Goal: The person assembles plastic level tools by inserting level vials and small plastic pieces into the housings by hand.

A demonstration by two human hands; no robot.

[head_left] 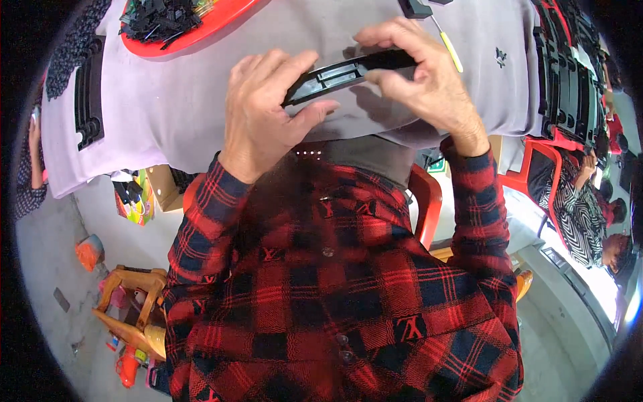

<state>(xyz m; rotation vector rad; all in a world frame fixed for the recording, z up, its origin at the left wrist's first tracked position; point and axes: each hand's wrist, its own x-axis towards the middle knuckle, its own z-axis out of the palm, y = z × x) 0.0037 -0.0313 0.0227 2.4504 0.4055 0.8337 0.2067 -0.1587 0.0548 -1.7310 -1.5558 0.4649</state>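
Observation:
A long black plastic part (pixel 340 72) with rectangular recesses along its upper face is held between my two hands, just above the grey cloth. Its left end sits between the thumb and fingers of my left hand (pixel 262 100). The thumb and fingers of my right hand (pixel 432 77) close around the other end, partly hiding it. The part tilts slightly, with its right end farther away. Beyond my right hand lies a slim tool with a yellow handle (pixel 452 53), next to a black block (pixel 415 8).
A red tray (pixel 224 25) heaped with small black pieces (pixel 161 20) stands far left. Long black strips (pixel 87 94) lie at the left edge, and more strips (pixel 559 74) at the right. Small black bits (pixel 500 57) rest on the cloth. People sit at both sides.

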